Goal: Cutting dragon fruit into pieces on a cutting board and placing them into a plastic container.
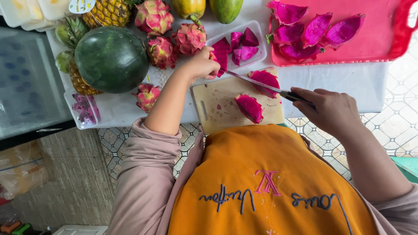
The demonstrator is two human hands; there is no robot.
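Note:
My right hand (333,111) grips the dark handle of a knife (265,86), its blade lying across a magenta dragon fruit piece (265,79) on the pale cutting board (213,109). A second magenta piece (249,107) lies on the board nearer me. My left hand (202,64) is closed on a small magenta chunk at the edge of a clear plastic container (257,39) that holds several cut chunks.
A red tray (379,39) at the far right carries peeled dragon fruit wedges. A dark green watermelon (112,58), pineapples (106,12), whole dragon fruits (153,16) and papayas (225,8) crowd the white table's left. A tub of fruit pieces (85,111) stands near the table edge. Tiled floor lies below.

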